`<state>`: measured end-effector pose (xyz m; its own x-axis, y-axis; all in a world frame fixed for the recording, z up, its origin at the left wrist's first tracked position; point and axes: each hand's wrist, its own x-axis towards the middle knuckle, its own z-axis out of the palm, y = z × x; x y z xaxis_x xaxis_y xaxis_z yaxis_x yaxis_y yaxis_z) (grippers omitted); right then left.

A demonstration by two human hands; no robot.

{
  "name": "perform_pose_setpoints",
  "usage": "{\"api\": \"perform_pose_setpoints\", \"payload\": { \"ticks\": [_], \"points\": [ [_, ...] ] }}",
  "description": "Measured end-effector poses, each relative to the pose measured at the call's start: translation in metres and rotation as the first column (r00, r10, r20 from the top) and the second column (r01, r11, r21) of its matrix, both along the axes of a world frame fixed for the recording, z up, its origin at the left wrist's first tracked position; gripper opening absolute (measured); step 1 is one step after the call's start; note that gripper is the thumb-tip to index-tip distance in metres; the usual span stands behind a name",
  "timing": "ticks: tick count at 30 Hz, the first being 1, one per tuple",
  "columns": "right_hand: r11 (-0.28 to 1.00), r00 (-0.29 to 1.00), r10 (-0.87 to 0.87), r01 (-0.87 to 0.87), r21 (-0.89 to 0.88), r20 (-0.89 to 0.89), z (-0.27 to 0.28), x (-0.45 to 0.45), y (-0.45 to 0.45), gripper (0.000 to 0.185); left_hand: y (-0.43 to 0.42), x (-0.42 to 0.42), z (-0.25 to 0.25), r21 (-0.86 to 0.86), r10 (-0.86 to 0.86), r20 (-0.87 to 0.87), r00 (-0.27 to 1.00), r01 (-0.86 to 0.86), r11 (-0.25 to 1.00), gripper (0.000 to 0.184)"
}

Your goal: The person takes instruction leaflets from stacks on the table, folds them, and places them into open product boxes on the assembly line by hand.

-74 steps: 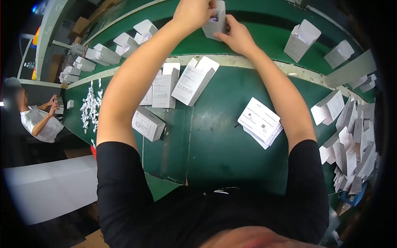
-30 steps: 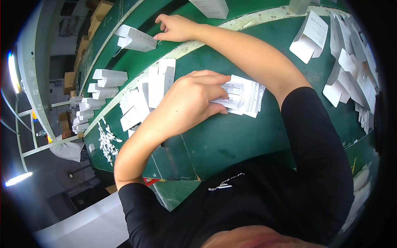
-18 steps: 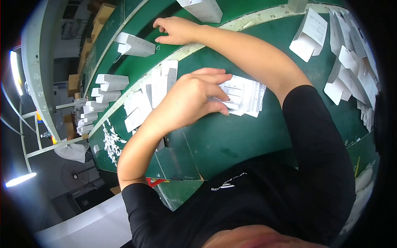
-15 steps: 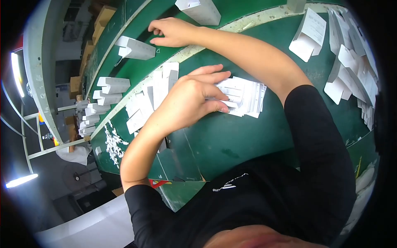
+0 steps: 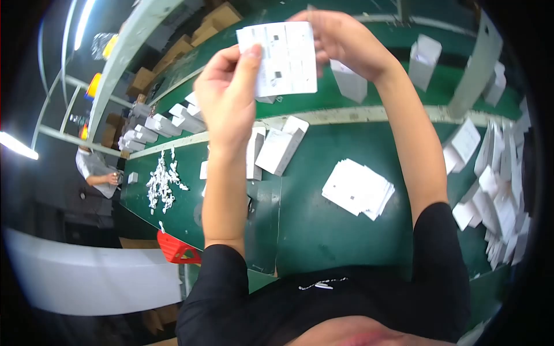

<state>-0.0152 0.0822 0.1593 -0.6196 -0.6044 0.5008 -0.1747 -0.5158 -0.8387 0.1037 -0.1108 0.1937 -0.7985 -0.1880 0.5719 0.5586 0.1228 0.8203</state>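
Note:
My left hand (image 5: 228, 95) is raised over the bench and pinches a printed white leaflet (image 5: 288, 60), thumb on its front face. At the leaflet's upper right edge is my right hand (image 5: 349, 46). Its fingers are blurred and partly behind the paper, so whether they grip it is unclear. Below on the green bench lies a loose stack of similar white leaflets (image 5: 358, 187). A white box (image 5: 283, 147) lies near my left forearm. Just beyond my right hand stands another white box (image 5: 350, 83).
A pile of small white parts (image 5: 164, 181) lies at the left. White boxes line the far ledge (image 5: 398, 115), which has a metal post (image 5: 476, 69). Flat white cartons (image 5: 490, 202) are heaped at the right. A red stool (image 5: 176, 248) and another person (image 5: 98, 173) are at the left.
My left hand has left the leaflet stack and risen with one leaflet. My right hand has moved from the far left ledge to beside that leaflet. The view has shifted.

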Motion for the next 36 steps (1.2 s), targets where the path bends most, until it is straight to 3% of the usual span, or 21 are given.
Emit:
{"api": "perform_pose_setpoints", "payload": {
  "ticks": [1,4,5,7,8,10,12,14,16,17,19,20,21,23,25,30,33,34,36],
  "points": [
    [0.974,0.956,-0.174,0.202,0.099,-0.234,0.009,0.013,0.004,0.039,-0.001,-0.009,-0.003,0.055,0.016,-0.013,1.000,-0.015,0.998,0.019],
    [0.913,0.924,-0.313,0.357,0.198,-0.220,0.012,0.020,-0.003,0.027,0.006,-0.032,-0.013,0.162,-0.021,0.020,1.000,0.017,0.987,0.022],
    [0.882,0.895,-0.376,0.425,0.202,-0.240,0.014,0.021,-0.003,0.026,0.006,-0.039,-0.013,0.196,-0.083,0.057,0.995,0.071,0.978,0.027],
    [0.867,0.887,-0.375,0.439,0.235,-0.269,0.014,0.017,0.001,0.025,0.001,-0.049,-0.010,0.410,-0.395,0.172,0.902,0.299,0.862,0.044],
    [0.858,0.879,-0.375,0.449,0.248,-0.294,0.014,0.018,0.003,0.024,-0.002,-0.053,-0.013,0.433,-0.495,0.187,0.849,0.381,0.817,0.058],
    [0.829,0.867,-0.373,0.471,0.302,-0.330,0.010,0.014,0.004,0.024,0.001,-0.061,-0.024,0.481,-0.630,0.192,0.752,0.488,0.728,0.057],
    [0.754,0.798,-0.466,0.584,0.301,-0.381,0.004,0.009,0.000,0.023,0.013,-0.066,-0.032,0.453,-0.637,0.175,0.751,0.513,0.729,0.047],
    [0.752,0.833,-0.467,0.550,0.362,-0.296,-0.002,0.004,-0.002,0.029,0.018,-0.070,-0.036,0.477,-0.618,0.174,0.767,0.483,0.734,0.037],
    [0.348,0.299,-0.634,0.934,0.081,-0.714,-0.006,0.002,-0.007,0.044,0.016,-0.073,-0.042,0.507,-0.633,0.165,0.756,0.486,0.712,0.038],
    [0.291,0.296,-0.652,0.948,0.131,-0.698,-0.001,0.005,-0.005,0.061,0.014,-0.073,-0.044,0.525,-0.647,0.168,0.744,0.488,0.697,0.039],
    [0.342,0.316,-0.639,0.933,0.110,-0.701,0.008,0.013,-0.002,0.066,0.011,-0.072,-0.049,0.517,-0.645,0.190,0.740,0.483,0.706,0.037],
    [0.428,0.379,-0.614,0.897,0.112,-0.692,0.011,0.014,0.000,0.059,0.009,-0.070,-0.049,0.412,-0.608,0.263,0.749,0.483,0.773,0.036],
    [0.429,0.388,-0.600,0.894,0.127,-0.700,0.011,0.014,0.002,0.059,0.008,-0.067,-0.049,0.304,-0.563,0.332,0.757,0.479,0.823,0.034],
    [0.484,0.489,-0.477,0.840,0.246,-0.730,0.011,0.012,0.003,0.051,0.010,-0.065,-0.050,0.283,-0.514,0.355,0.781,0.434,0.855,0.033],
    [0.540,0.557,-0.516,0.801,0.257,-0.651,0.006,0.010,0.000,0.041,0.008,-0.066,-0.051,0.163,-0.403,0.392,0.827,0.369,0.915,0.037],
    [0.709,0.727,-0.526,0.661,0.244,-0.442,0.007,0.001,0.009,0.035,-0.009,-0.060,-0.049,0.272,-0.476,0.405,0.781,0.393,0.878,0.039],
    [0.766,0.782,-0.501,0.600,0.230,-0.371,0.016,0.016,0.002,0.039,-0.007,-0.062,-0.053,0.152,-0.390,0.396,0.831,0.360,0.921,0.029],
    [0.677,0.700,-0.474,0.678,0.287,-0.535,0.009,0.013,-0.003,0.038,-0.004,-0.061,-0.054,0.165,-0.396,0.393,0.830,0.360,0.918,0.029],
    [0.644,0.702,-0.477,0.689,0.333,-0.529,0.001,0.007,-0.008,0.036,0.000,-0.060,-0.052,0.016,-0.295,0.404,0.866,0.316,0.949,0.029]
  ]
}}
